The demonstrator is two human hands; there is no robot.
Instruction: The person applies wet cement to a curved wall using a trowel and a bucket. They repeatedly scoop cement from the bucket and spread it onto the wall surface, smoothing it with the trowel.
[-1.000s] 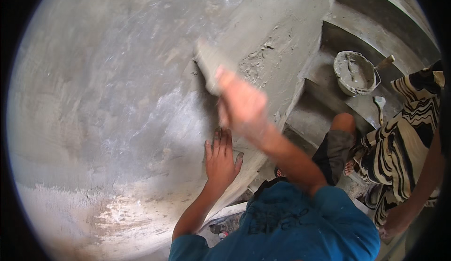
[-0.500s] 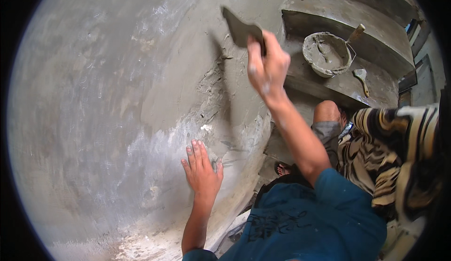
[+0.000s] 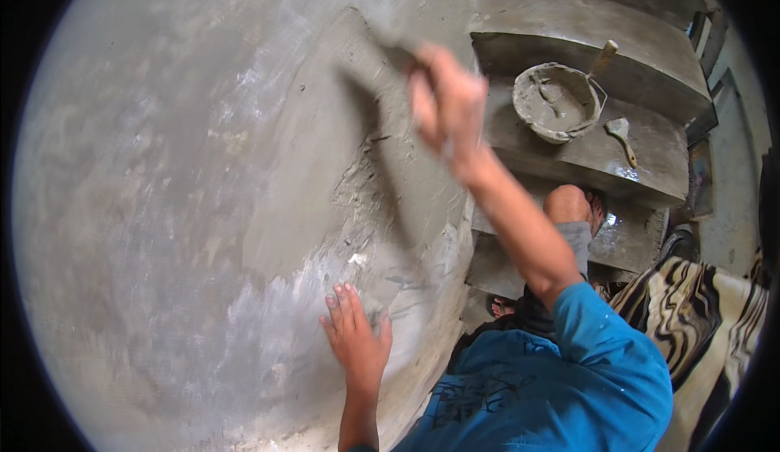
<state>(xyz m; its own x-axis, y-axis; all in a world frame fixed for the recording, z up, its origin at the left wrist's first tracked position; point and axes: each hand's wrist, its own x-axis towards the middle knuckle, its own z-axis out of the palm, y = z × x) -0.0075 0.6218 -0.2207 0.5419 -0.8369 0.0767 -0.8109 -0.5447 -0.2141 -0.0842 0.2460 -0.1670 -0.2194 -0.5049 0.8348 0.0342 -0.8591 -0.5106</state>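
My right hand (image 3: 448, 110) is closed round a trowel (image 3: 396, 54), held against or close to the upper part of the wall; both are smeared by motion. The trowel's blade shows mostly edge-on, and a dark shadow falls below it. Wet grey plaster (image 3: 366, 184) lies on the wall (image 3: 162, 208), smooth in places and rough with ridges in the middle. Lower down, my left hand (image 3: 357, 334) rests flat on the wall with fingers spread, holding nothing, just under the plaster's ragged lower edge.
On the concrete steps (image 3: 585, 13) to the right stands a bucket (image 3: 556, 102) of wet mortar, a wooden-looking handle sticking up at its rim. Beside it lies a paintbrush (image 3: 621, 141). A striped cloth (image 3: 674, 306) hangs at the lower right.
My right hand has moved slightly left and down with the trowel, whose blade has turned from broadside to nearly edge-on. My left hand stays on the wall. The view has shifted a little.
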